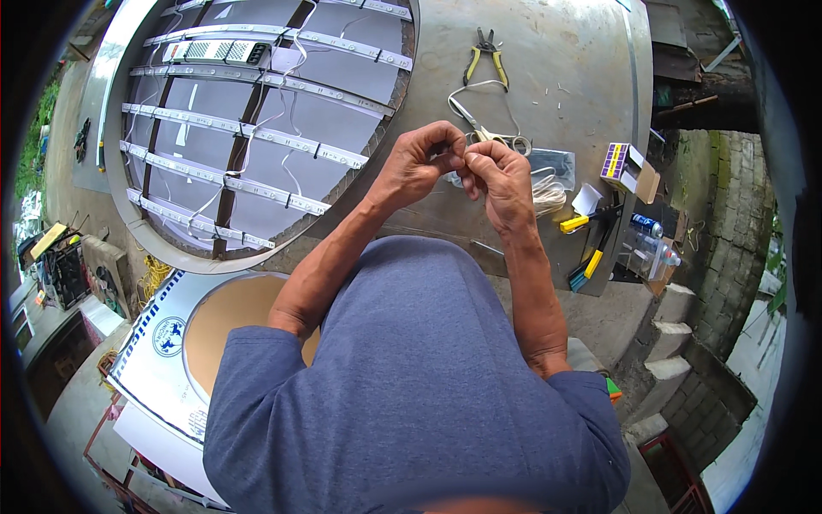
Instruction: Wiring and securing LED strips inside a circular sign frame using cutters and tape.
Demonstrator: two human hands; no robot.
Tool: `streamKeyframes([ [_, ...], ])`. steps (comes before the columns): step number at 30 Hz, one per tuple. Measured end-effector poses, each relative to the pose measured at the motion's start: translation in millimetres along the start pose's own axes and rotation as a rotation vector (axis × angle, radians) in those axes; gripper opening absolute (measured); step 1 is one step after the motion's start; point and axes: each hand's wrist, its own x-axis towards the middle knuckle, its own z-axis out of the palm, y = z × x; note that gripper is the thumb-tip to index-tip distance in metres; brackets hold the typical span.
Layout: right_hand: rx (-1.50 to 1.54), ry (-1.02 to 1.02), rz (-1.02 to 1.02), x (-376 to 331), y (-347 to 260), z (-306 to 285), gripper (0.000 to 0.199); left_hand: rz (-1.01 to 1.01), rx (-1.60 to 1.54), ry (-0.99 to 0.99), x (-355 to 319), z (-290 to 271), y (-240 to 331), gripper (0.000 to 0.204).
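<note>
Evidently, the round frame (163, 242), to the person's left, has its rows of light strips (197, 122) and a ventilated power unit (214, 52) fitted. Left hand (419, 163) and right hand (503, 182) meet, thumbs closed against fingers; whatever they pinch cannot be told. Beside the right hand lies a coil of white cord (546, 194). White leads (297, 36) run slack across the strips; wiring is presumably unfinished.
</note>
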Motion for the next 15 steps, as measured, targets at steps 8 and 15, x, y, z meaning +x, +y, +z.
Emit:
streamKeyframes([
  [8, -0.525, 0.125, -0.166, 5, -5, 4, 0.011, 0.567, 1.018, 0.153, 3, 4, 17, 0.009],
  [15, -0.383, 0.148, -0.209, 3, -8, 15, 0.009, 0.293, 0.722, 0.231, 2, 8, 18, 0.003],
])
